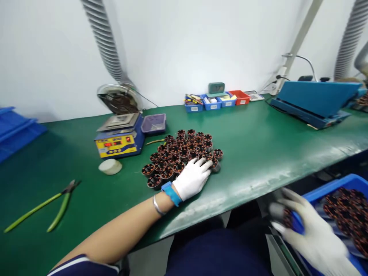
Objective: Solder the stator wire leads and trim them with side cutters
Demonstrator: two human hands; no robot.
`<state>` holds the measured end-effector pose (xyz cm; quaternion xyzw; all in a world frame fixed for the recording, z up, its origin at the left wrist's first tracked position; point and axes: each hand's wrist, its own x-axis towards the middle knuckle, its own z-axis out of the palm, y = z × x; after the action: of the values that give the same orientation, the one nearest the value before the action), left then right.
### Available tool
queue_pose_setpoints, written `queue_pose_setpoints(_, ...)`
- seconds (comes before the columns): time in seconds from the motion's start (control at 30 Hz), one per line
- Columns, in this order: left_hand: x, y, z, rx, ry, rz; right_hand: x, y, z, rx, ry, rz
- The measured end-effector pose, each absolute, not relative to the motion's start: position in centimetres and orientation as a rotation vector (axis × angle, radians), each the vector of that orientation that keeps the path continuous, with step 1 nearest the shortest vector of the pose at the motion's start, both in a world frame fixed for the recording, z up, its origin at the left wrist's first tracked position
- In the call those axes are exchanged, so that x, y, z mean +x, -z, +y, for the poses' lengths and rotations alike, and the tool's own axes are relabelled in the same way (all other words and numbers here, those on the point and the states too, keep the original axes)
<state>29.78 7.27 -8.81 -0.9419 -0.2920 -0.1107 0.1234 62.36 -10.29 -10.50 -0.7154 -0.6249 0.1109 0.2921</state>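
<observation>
Far left, a blue bin (17,132) sits at the bench edge; right of it, green-handled cutters (68,189) lie with handles apart. Next, a white puck (110,166) just in front of a blue-and-yellow unit (119,143) with lit red readouts, and a purple tray (147,125) right beside that. Mid-bench: wound cores (174,158), packed upright, copper showing in the tops. White-gloved left hand (194,178) is palm down at the near right edge of that cluster, cores on its left and beyond it, fingertips over the ones at the corner; can't tell whether it grips any or just rests. Small blue and red bins (243,102) line up along the wall behind. Right hand (309,226), also gloved and motion-blurred, is off the bench front, pinching a single core (279,213) between thumb and fingers, that piece out at the fingertips, well apart from the cluster. Just right of this hand, a blue crate (327,187) holds more cores (347,214).
</observation>
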Motion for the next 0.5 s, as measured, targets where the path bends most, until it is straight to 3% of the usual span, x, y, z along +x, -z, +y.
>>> queue_pose_setpoints(0.23,24.1,8.6,8.9,-2.789,0.407,-0.74,50.0,9.3,5.9,-1.784,-0.395,-2.048)
queue_pose_setpoints(0.5,20.5,9.1,8.0,-2.729,0.714,-0.922,46.0,10.7,8.1,-1.64,-0.389,-2.11)
